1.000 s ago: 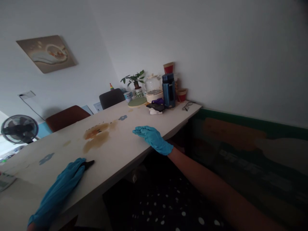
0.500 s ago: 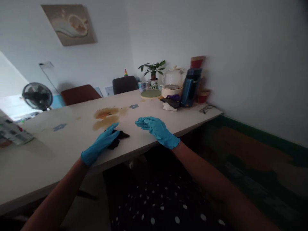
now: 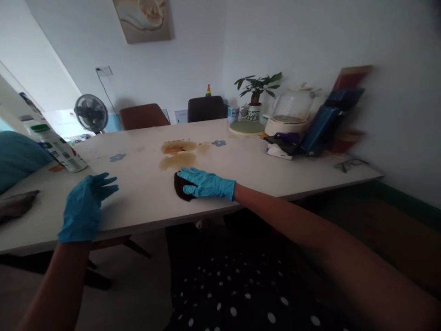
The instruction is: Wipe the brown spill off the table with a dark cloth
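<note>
My right hand (image 3: 208,183), in a blue glove, lies flat on a dark cloth (image 3: 182,187) near the table's front edge. Its fingers are stretched over the cloth and the thumb is spread apart. The cloth is partly covered by the palm. Just beyond it, a brown liquid spill (image 3: 178,160) spreads in patches over the white table (image 3: 138,202). My left hand (image 3: 86,202), also gloved in blue, hovers over the table's front edge at the left. Nothing is in it, and its fingers point right and are apart.
A white printed bottle (image 3: 62,149) with a green cap stands at left, near a dark grey cloth-like item (image 3: 19,206). A potted plant (image 3: 255,92), a green round mat (image 3: 247,128), a glass kettle (image 3: 291,110) and a blue container (image 3: 320,128) stand at the far right. Glasses (image 3: 349,164) lie near the right end.
My left hand has left the dark cloth and moved left, off the table surface. My right hand has come down onto the cloth. The view has turned left.
</note>
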The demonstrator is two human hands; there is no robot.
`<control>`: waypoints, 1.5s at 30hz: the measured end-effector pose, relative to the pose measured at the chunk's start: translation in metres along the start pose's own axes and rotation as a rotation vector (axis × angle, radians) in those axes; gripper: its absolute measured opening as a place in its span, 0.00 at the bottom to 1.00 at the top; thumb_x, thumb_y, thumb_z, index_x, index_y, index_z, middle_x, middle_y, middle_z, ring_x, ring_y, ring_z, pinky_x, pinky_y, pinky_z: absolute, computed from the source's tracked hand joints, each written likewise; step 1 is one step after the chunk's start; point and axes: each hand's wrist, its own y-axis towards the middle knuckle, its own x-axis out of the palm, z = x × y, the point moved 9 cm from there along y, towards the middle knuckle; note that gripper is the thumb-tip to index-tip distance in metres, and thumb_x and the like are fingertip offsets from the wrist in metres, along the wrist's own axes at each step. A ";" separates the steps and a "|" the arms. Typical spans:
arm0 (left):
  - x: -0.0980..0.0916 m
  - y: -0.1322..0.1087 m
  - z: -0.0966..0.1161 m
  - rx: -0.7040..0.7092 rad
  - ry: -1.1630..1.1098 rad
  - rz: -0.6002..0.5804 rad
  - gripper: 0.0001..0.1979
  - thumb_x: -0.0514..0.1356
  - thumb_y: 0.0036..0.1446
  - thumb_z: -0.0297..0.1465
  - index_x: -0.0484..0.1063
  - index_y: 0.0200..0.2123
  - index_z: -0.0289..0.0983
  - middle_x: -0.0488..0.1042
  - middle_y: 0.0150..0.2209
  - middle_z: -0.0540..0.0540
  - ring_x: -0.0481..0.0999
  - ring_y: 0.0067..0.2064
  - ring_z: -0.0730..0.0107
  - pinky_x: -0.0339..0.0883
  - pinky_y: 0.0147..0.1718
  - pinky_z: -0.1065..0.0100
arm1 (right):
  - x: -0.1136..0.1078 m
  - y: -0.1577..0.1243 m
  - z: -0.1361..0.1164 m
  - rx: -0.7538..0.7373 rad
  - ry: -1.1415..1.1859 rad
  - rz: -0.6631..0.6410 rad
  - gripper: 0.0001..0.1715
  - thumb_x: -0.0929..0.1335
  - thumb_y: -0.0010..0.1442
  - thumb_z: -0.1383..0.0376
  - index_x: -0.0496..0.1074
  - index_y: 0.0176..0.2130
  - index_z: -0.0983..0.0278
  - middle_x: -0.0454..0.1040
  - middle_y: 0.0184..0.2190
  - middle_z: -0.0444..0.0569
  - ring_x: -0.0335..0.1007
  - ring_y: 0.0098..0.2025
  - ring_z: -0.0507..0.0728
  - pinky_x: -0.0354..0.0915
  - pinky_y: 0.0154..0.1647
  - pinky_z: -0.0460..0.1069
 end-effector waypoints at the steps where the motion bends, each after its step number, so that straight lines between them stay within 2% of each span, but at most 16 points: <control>1: -0.008 0.000 -0.007 -0.024 -0.011 0.043 0.12 0.62 0.76 0.36 0.83 0.51 0.35 0.91 0.52 0.38 0.89 0.50 0.53 0.88 0.65 0.44 | 0.006 0.012 -0.005 -0.017 -0.026 -0.034 0.45 0.76 0.89 0.54 0.69 0.95 0.58 0.61 0.96 0.55 0.55 0.98 0.75 0.52 1.01 0.71; 5: -0.039 0.005 -0.023 -0.020 -0.082 0.236 0.13 0.61 0.67 0.43 0.76 0.45 0.41 0.83 0.46 0.42 0.84 0.44 0.57 0.85 0.52 0.51 | 0.026 0.058 -0.026 -0.077 -0.043 -0.049 0.44 0.73 0.89 0.51 0.71 0.94 0.58 0.64 0.95 0.54 0.57 0.98 0.77 0.53 1.01 0.71; 8: -0.061 0.010 -0.030 0.004 -0.115 0.336 0.20 0.61 0.56 0.51 0.72 0.44 0.44 0.75 0.40 0.48 0.74 0.37 0.62 0.82 0.47 0.54 | 0.046 0.095 -0.048 -0.089 -0.008 -0.018 0.47 0.74 0.85 0.46 0.72 0.93 0.49 0.67 0.94 0.49 0.58 0.97 0.78 0.53 1.01 0.73; 10: -0.072 0.010 -0.034 0.004 -0.132 0.368 0.23 0.62 0.51 0.53 0.72 0.44 0.45 0.72 0.38 0.50 0.70 0.35 0.63 0.80 0.45 0.55 | 0.063 0.122 -0.069 -0.104 -0.002 -0.017 0.50 0.76 0.83 0.44 0.71 0.93 0.45 0.66 0.94 0.48 0.58 0.97 0.81 0.53 1.01 0.76; 13: -0.077 0.007 -0.039 -0.009 -0.155 0.388 0.24 0.63 0.49 0.53 0.73 0.45 0.45 0.71 0.38 0.50 0.70 0.36 0.63 0.78 0.43 0.57 | 0.088 0.164 -0.111 -0.167 -0.042 -0.035 0.52 0.77 0.82 0.45 0.69 0.94 0.50 0.64 0.95 0.53 0.59 0.97 0.83 0.53 0.99 0.80; 16: -0.077 0.003 -0.042 -0.020 -0.181 0.428 0.23 0.63 0.50 0.51 0.75 0.45 0.44 0.73 0.40 0.48 0.71 0.38 0.62 0.78 0.43 0.57 | 0.107 0.202 -0.152 -0.228 -0.107 -0.038 0.54 0.75 0.85 0.44 0.64 0.96 0.56 0.64 0.95 0.59 0.62 0.96 0.81 0.57 0.96 0.83; 18: -0.075 0.000 -0.043 -0.026 -0.197 0.451 0.21 0.63 0.54 0.49 0.75 0.45 0.43 0.73 0.41 0.48 0.71 0.38 0.62 0.76 0.42 0.59 | 0.116 0.221 -0.172 -0.247 -0.173 -0.060 0.53 0.73 0.87 0.41 0.63 0.96 0.52 0.62 0.96 0.55 0.62 0.96 0.79 0.61 0.95 0.82; 20: -0.074 -0.001 -0.044 -0.034 -0.213 0.453 0.17 0.63 0.58 0.46 0.76 0.45 0.43 0.73 0.40 0.48 0.70 0.39 0.62 0.73 0.42 0.61 | 0.123 0.232 -0.183 -0.251 -0.258 -0.103 0.48 0.70 0.87 0.38 0.65 0.94 0.41 0.60 0.97 0.44 0.61 0.96 0.76 0.65 0.92 0.79; 22: -0.073 -0.002 -0.044 -0.037 -0.224 0.451 0.14 0.62 0.63 0.45 0.76 0.45 0.43 0.73 0.39 0.48 0.71 0.39 0.61 0.73 0.43 0.61 | 0.126 0.235 -0.188 -0.256 -0.333 -0.133 0.44 0.69 0.86 0.36 0.69 0.92 0.36 0.60 0.96 0.37 0.62 0.95 0.74 0.69 0.90 0.74; 27: -0.068 -0.009 -0.039 -0.063 -0.238 0.454 0.10 0.63 0.67 0.41 0.80 0.43 0.43 0.76 0.39 0.48 0.75 0.42 0.57 0.77 0.54 0.54 | 0.117 0.213 -0.185 -0.294 -0.359 -0.100 0.36 0.65 0.90 0.41 0.79 0.86 0.40 0.68 0.94 0.39 0.70 0.91 0.69 0.72 0.88 0.68; 31: -0.059 -0.017 -0.032 -0.143 -0.300 0.469 0.07 0.62 0.68 0.35 0.82 0.40 0.43 0.79 0.40 0.48 0.74 0.41 0.58 0.78 0.68 0.46 | 0.105 0.182 -0.163 -0.315 -0.314 -0.130 0.32 0.70 0.86 0.45 0.83 0.81 0.35 0.73 0.91 0.34 0.73 0.90 0.73 0.73 0.87 0.71; 33: -0.055 -0.019 -0.028 -0.181 -0.306 0.460 0.06 0.63 0.67 0.33 0.82 0.39 0.43 0.80 0.40 0.49 0.73 0.40 0.58 0.76 0.74 0.41 | 0.091 0.165 -0.141 -0.288 -0.268 -0.121 0.32 0.74 0.82 0.47 0.85 0.79 0.32 0.78 0.88 0.33 0.73 0.90 0.76 0.73 0.87 0.73; 35: -0.052 -0.019 -0.026 -0.214 -0.289 0.440 0.05 0.64 0.65 0.33 0.82 0.38 0.44 0.80 0.39 0.50 0.73 0.40 0.58 0.73 0.80 0.37 | 0.074 0.147 -0.112 -0.229 -0.219 -0.099 0.34 0.75 0.80 0.49 0.86 0.79 0.36 0.81 0.86 0.38 0.73 0.90 0.78 0.72 0.88 0.73; 40: -0.051 -0.013 -0.027 -0.204 -0.253 0.364 0.05 0.67 0.59 0.38 0.83 0.36 0.47 0.81 0.39 0.50 0.75 0.42 0.54 0.65 0.87 0.30 | 0.013 0.089 -0.009 0.019 -0.163 0.044 0.35 0.74 0.80 0.58 0.87 0.80 0.52 0.80 0.87 0.54 0.75 0.88 0.77 0.65 0.95 0.73; 43: -0.057 -0.005 -0.035 -0.173 -0.212 0.322 0.10 0.69 0.49 0.41 0.82 0.36 0.49 0.82 0.40 0.50 0.76 0.44 0.52 0.63 0.89 0.27 | -0.035 0.043 0.065 0.239 -0.138 0.212 0.31 0.78 0.78 0.60 0.91 0.75 0.50 0.84 0.83 0.54 0.79 0.85 0.76 0.63 0.95 0.72; 45: -0.062 0.003 -0.036 -0.098 -0.136 0.264 0.12 0.69 0.47 0.45 0.80 0.35 0.50 0.82 0.40 0.50 0.77 0.44 0.50 0.65 0.86 0.22 | -0.063 0.010 0.107 0.343 -0.144 0.302 0.26 0.78 0.77 0.61 0.93 0.70 0.51 0.89 0.77 0.59 0.82 0.81 0.78 0.67 0.92 0.76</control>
